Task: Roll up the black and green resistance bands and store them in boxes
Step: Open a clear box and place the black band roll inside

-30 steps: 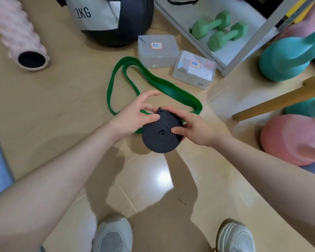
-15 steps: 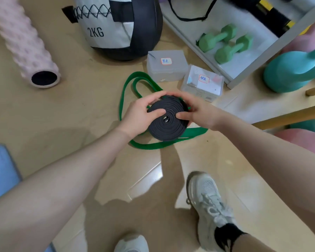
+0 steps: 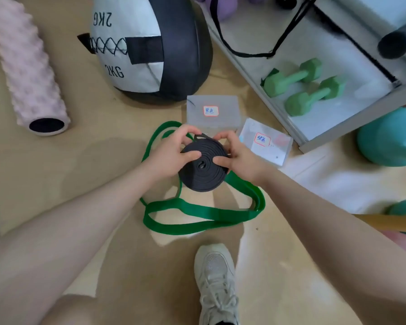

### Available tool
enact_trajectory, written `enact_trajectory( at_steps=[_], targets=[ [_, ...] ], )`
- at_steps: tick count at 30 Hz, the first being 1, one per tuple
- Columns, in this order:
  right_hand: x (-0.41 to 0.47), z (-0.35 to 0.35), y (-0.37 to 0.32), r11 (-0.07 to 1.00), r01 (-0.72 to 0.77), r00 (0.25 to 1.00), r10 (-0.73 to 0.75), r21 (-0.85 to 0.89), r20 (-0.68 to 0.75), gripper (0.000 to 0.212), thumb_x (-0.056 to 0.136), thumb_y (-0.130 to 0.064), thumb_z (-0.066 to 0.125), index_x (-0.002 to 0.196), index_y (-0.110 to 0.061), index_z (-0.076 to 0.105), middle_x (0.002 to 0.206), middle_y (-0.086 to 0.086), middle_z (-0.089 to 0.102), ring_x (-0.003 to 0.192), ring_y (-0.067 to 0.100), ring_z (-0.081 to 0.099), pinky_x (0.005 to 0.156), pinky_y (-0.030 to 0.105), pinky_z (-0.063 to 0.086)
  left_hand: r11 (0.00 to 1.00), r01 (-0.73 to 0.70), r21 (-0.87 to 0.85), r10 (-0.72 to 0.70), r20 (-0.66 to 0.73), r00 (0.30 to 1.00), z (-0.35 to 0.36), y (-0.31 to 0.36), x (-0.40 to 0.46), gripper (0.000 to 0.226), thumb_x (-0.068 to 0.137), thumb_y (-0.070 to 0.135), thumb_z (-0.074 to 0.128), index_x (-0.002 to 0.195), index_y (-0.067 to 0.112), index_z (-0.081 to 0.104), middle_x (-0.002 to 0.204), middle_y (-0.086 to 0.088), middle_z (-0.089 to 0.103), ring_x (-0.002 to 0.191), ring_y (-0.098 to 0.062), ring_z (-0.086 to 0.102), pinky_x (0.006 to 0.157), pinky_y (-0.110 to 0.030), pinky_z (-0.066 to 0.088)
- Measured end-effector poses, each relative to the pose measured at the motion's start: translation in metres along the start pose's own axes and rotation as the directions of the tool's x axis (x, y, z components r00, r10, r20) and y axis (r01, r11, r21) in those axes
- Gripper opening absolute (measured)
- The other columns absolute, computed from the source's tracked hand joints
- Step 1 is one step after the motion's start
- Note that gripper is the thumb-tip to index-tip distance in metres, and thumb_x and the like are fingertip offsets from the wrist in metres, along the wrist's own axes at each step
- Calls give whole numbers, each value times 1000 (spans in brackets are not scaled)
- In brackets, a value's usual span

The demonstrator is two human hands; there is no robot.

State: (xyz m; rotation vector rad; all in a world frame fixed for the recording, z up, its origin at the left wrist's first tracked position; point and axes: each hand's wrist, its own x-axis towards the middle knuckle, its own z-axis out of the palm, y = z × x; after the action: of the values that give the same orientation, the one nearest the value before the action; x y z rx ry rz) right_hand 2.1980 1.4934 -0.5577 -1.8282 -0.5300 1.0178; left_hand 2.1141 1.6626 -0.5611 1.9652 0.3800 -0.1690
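Black band (image 3: 203,170) now nearer boxes, apparently fully coiled

Premises present as a home exercise area. Beyond the two-handed grip stands a 2KG medicine ball (image 3: 150,48); far left of it lies a pink foam roller (image 3: 28,73); to its right, green dumbbells (image 3: 305,86) occupy a white shelf (image 3: 256,73), with a teal kettlebell (image 3: 389,137) adjacent.

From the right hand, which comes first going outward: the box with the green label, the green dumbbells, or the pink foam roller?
From the right hand:
1. Box with the green label, just beside it to the right.
2. Green dumbbells, up on the white shelf.
3. Pink foam roller, far across on the left.
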Motion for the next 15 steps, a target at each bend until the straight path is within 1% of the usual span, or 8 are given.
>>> enact_trajectory(
  at_steps=[3, 4, 6, 7, 9, 11, 13, 15],
  targets=[
    [15, -14, 5, 998, 9, 999, -12, 55, 48, 36, 93, -1, 49, 105, -34, 44, 102, 20, 58, 84, 25, 57, 64, 27, 49, 999, 36, -35, -36, 1, 999, 1, -2, 13, 56, 80, 13, 67, 99, 59, 40, 85, 10, 60, 94, -28, 59, 83, -49, 50],
    [20, -18, 7, 997, 10, 998, -14, 73, 58, 37, 92, 1, 49, 107, -33, 45, 100, 19, 58, 83, 25, 57, 64, 25, 49, 997, 52, -51, -52, 4, 999, 2, -1, 18, 62, 81, 11, 67, 107, 59, 38, 89, 8, 59, 94, -24, 59, 81, -43, 51],
    [29, -27, 12, 996, 13, 996, -20, 83, 87, 39, 91, 4, 48, 112, -29, 46, 97, 18, 58, 80, 24, 55, 64, 23, 48, 993, 102, -52, -100, 34, 994, 6, 1, 26, 69, 82, 10, 66, 132, 46, 35, 96, 5, 56, 92, -10, 56, 78, -23, 45],
    [34, -30, 15, 996, 12, 995, -22, 93, 101, 39, 91, 6, 48, 113, -26, 47, 95, 18, 59, 80, 24, 55, 65, 23, 47, 992, 121, -38, -120, 39, 992, 8, 1, 30, 69, 82, 9, 66, 136, 39, 36, 97, 5, 55, 90, -5, 53, 77, -18, 42],
    [41, -34, 21, 990, -15, 993, -1, 142, 114, 39, 89, 8, 49, 113, -23, 48, 87, 14, 61, 75, 21, 57, 64, 26, 46, 991, 137, -7, -137, 11, 991, 12, -3, 36, 59, 82, 8, 66, 132, 33, 47, 102, 1, 57, 93, -8, 52, 82, -23, 41],
    [48, -33, 26, 986, -38, 995, 21, 160, 101, 38, 88, 8, 52, 113, -21, 48, 80, 3, 61, 67, 10, 59, 61, 23, 47, 989, 146, 19, -146, -22, 989, 15, -9, 42, 49, 80, 8, 67, 123, 29, 56, 110, -3, 61, 96, -13, 53, 91, -31, 43],
    [61, -28, 33, 997, -7, 997, 0, 80, 77, 35, 90, 1, 54, 118, -18, 49, 85, -6, 58, 68, -2, 59, 63, 16, 47, 987, 159, 13, -159, -50, 986, 13, -17, 52, 44, 81, 5, 65, 120, 22, 59, 113, -2, 63, 96, -14, 54, 94, -32, 42],
    [78, -22, 45, 996, 56, 998, -56, -63, -1, 32, 92, -9, 53, 124, -14, 52, 97, -8, 59, 76, -7, 58, 73, 12, 45, 985, 172, 13, -170, -81, 982, 9, -29, 63, 42, 81, 3, 63, 120, 18, 60, 116, -2, 63, 103, -17, 56, 97, -32, 41]
  ],
)
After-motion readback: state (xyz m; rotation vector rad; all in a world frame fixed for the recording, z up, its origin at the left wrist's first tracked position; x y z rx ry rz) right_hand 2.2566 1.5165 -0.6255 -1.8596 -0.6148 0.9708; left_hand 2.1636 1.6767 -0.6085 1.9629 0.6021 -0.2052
